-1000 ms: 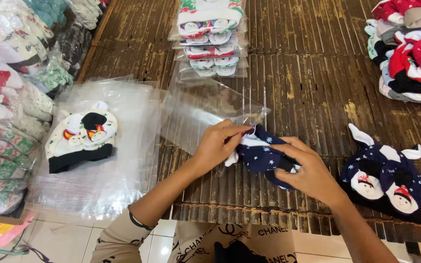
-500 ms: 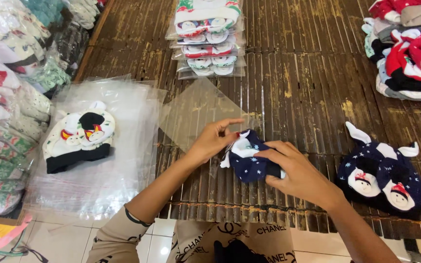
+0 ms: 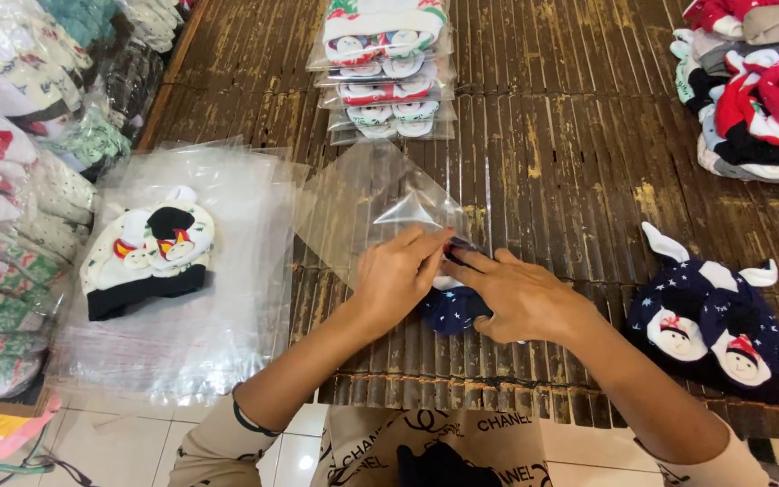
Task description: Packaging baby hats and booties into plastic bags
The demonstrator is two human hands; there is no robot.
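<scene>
**Navy, white and red across the brown slats**

A navy hat [image 3: 451,307] dotted with small white specks is seen under the hands, half covered by a clear, glossy plastic bag [image 3: 362,212]. To the right, a second navy hat [image 3: 710,316] is patterned with white stars, white ears and two white faces trimmed in red. On the left, a cream hat [image 3: 146,257] is marked with a black band, a black patch and red touches, laid on transparent bags [image 3: 227,298]. The slatted table [image 3: 570,153] is shown in dark, streaked brown. Beige sleeves are worn.
</scene>
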